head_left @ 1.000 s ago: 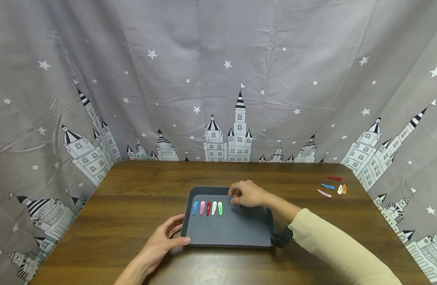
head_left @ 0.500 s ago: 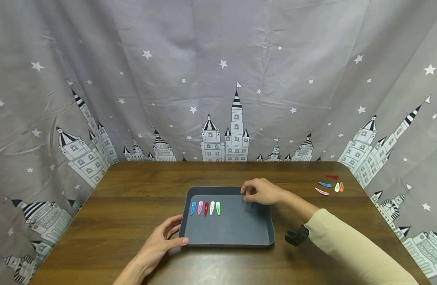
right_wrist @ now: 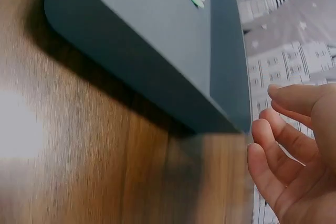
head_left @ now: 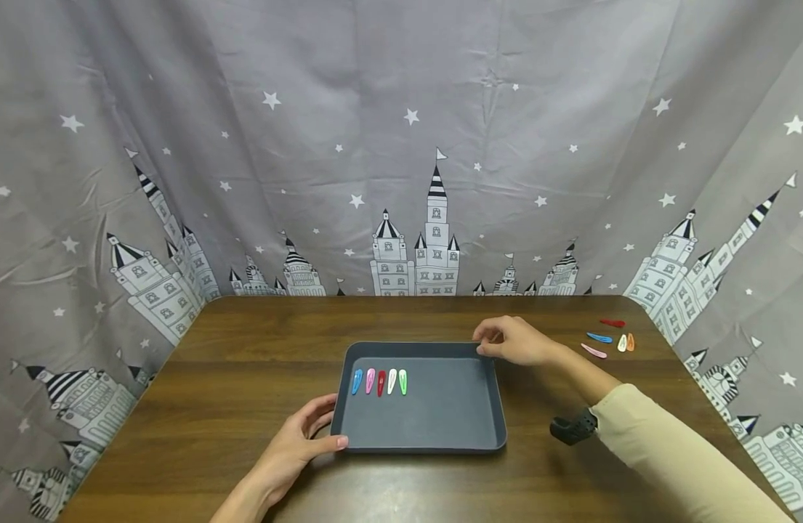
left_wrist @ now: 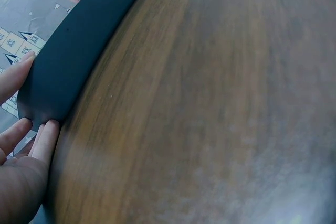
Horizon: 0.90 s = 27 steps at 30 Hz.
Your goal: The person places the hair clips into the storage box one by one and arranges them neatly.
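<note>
A dark grey tray [head_left: 421, 425] lies on the wooden table. Inside its left half, hair clips stand side by side in a row: blue [head_left: 357, 381], pink [head_left: 370, 380], red [head_left: 381, 383], white [head_left: 392, 381] and green [head_left: 403, 382]. My left hand [head_left: 299, 439] holds the tray's front left corner, thumb on the rim and fingers against the outer wall. Above the tray's far right corner is my right hand [head_left: 515, 340], fingers loosely bent with nothing between them. In the right wrist view, the right hand [right_wrist: 296, 150] appears beside the tray's corner.
At the table's far right lie loose hair clips: red [head_left: 612, 322], blue [head_left: 599, 338], pink [head_left: 594, 351], white [head_left: 622, 343] and orange [head_left: 631, 342]. A grey curtain [head_left: 309, 145] with printed castles hangs behind the table [head_left: 244, 349].
My right hand has moved right, from over the tray's inside to its far right corner. The left hand keeps its hold; the clips in the tray have not moved.
</note>
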Each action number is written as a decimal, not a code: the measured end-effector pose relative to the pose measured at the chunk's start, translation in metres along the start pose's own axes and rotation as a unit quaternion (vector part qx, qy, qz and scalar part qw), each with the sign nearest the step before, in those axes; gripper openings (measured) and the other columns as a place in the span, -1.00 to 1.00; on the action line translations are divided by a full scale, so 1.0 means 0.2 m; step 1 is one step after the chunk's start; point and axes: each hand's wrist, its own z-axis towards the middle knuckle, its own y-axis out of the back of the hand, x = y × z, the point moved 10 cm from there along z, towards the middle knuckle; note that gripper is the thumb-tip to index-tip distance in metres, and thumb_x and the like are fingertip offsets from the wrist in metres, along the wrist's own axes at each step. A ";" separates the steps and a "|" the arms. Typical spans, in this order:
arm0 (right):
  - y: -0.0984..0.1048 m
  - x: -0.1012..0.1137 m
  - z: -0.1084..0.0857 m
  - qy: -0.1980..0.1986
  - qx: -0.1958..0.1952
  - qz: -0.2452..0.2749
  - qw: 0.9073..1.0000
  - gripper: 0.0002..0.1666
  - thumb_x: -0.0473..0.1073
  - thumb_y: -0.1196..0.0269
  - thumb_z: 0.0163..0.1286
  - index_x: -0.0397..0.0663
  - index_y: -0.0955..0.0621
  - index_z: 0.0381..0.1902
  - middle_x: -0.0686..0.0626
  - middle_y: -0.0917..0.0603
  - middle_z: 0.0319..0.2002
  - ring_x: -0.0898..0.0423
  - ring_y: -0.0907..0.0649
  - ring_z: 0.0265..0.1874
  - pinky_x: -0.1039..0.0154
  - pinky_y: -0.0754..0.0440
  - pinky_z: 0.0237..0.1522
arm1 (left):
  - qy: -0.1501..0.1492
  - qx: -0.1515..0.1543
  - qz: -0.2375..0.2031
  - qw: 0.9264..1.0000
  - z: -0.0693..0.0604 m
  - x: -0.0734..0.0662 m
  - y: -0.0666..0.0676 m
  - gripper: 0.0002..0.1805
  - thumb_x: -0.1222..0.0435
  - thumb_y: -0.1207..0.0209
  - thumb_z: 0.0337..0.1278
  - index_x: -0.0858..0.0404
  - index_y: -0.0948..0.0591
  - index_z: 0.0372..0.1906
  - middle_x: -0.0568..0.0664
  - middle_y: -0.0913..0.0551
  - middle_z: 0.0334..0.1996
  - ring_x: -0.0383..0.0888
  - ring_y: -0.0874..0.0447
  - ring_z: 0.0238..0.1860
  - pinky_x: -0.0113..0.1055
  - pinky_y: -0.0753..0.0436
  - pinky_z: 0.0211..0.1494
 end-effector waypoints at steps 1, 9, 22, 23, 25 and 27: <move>0.02 -0.02 -0.01 -0.007 -0.002 0.009 1.000 -0.77 -0.24 -0.36 0.45 -0.26 -0.69 -0.01 0.08 -0.68 -0.33 0.08 -0.67 -0.36 0.15 -0.65 -0.27 | 0.000 0.000 -0.001 1.000 0.00 0.00 0.00 -0.16 0.39 -0.49 0.10 0.28 -0.37 0.48 0.15 -0.39 0.45 0.13 -0.26 0.47 0.01 -0.28 0.40; 0.19 -0.20 -0.11 -0.083 -0.037 0.073 0.993 -0.69 -0.24 -0.32 0.49 -0.34 -0.63 0.07 -0.20 -0.69 -0.23 -0.12 -0.65 -0.28 0.12 -0.65 -0.27 | -0.002 -0.008 -0.001 1.000 0.00 -0.02 0.01 -0.18 0.41 -0.50 0.08 0.28 -0.40 0.46 0.14 -0.42 0.43 0.13 -0.27 0.46 0.04 -0.26 0.41; 0.38 -0.46 -0.30 -0.151 -0.097 0.102 0.978 -0.60 -0.23 -0.27 0.53 -0.44 -0.55 0.17 -0.29 -0.66 -0.07 -0.24 -0.67 -0.06 -0.08 -0.68 -0.07 | 0.002 -0.008 -0.003 1.000 0.00 -0.01 0.00 -0.17 0.41 -0.50 0.07 0.30 -0.40 0.47 0.15 -0.42 0.43 0.14 -0.28 0.45 0.02 -0.27 0.41; 0.40 -0.48 -0.31 -0.156 -0.100 0.099 0.978 -0.59 -0.22 -0.27 0.54 -0.45 -0.54 0.17 -0.32 -0.66 -0.06 -0.24 -0.67 -0.07 -0.06 -0.69 -0.08 | 0.002 -0.008 -0.003 1.000 0.00 -0.01 0.00 -0.17 0.41 -0.50 0.07 0.30 -0.40 0.47 0.15 -0.42 0.43 0.14 -0.27 0.46 0.03 -0.26 0.41; 0.42 -0.51 -0.34 -0.166 -0.107 0.096 0.976 -0.56 -0.21 -0.26 0.55 -0.46 -0.53 0.19 -0.35 -0.65 -0.03 -0.23 -0.68 -0.07 0.02 -0.70 -0.10 | 0.002 -0.008 -0.003 1.000 0.00 -0.01 0.00 -0.17 0.42 -0.50 0.07 0.30 -0.40 0.46 0.15 -0.42 0.43 0.14 -0.27 0.46 0.03 -0.26 0.41; 0.45 -0.54 -0.38 -0.178 -0.119 0.094 0.972 -0.55 -0.20 -0.26 0.54 -0.47 -0.53 0.20 -0.35 -0.65 -0.04 -0.20 -0.69 -0.11 0.11 -0.70 -0.16 | 0.002 -0.009 -0.004 1.000 0.00 0.00 0.00 -0.17 0.42 -0.50 0.06 0.29 -0.40 0.46 0.14 -0.43 0.43 0.14 -0.28 0.46 0.04 -0.25 0.41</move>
